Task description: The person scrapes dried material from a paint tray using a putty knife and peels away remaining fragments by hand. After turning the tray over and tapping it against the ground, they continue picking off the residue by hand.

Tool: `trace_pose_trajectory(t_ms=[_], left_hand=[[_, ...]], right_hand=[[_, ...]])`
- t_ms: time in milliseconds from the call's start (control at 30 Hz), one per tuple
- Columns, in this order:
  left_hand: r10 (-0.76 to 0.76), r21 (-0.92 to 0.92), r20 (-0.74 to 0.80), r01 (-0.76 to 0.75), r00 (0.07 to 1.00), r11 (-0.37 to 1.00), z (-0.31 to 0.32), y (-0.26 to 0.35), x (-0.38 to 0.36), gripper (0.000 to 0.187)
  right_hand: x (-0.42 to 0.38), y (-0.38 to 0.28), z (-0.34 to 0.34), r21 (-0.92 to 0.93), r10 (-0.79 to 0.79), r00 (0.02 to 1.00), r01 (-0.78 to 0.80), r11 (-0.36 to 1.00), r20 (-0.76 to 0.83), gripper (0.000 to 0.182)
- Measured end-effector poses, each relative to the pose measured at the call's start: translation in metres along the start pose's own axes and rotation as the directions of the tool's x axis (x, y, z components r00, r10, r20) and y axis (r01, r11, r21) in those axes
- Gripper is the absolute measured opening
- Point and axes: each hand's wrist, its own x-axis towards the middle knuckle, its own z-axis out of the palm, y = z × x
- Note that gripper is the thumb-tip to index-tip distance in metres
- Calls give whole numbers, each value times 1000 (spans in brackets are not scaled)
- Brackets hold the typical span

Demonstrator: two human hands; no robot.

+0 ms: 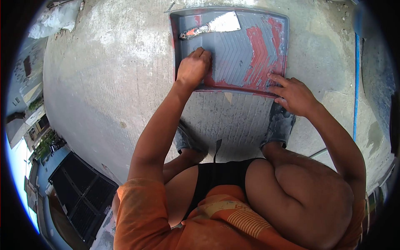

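Observation:
A grey paint tray [233,87] with patches of red paint on its ribbed slope lies on the concrete in front of me. My left hand [194,66] reaches into its left end with the fingers curled closed against the tray floor. What those fingers hold, if anything, is hidden. At the tray's near right corner my right hand [293,93] grips the rim, fingers over the edge and thumb low on the outer side. A putty knife [223,23] with a wide pale blade and a worn orange handle rests inside the tray toward the far left.
The tray sits on a rough concrete floor [104,75]. My feet, in dark paint-spotted shoes [280,123], stand close to its near side. A blue hose or pipe [356,87] runs along the right. White plastic [56,18] lies at far left, and a dark gate [81,191] stands at lower left.

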Motion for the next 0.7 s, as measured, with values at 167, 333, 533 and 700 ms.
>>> trace_pose_trajectory(t_ms=[167,333,533,700], left_hand=[[-204,-154,-21,199,979,968,7,7,6,10],[-188,-346,-158,124,969,930,10,10,10,9],[-509,-702,209,491,835,516,-4,13,17,12],[-526,-887,267,419,808,194,3,12,16,11]], right_hand=[[0,-3,-3,-8,23,1000,-23,1000,18,39],[0,-4,-4,7,66,995,-66,998,79,41],[0,-2,-2,-5,28,999,-28,1000,26,40],[0,0,-3,16,18,1000,-18,1000,20,40]])
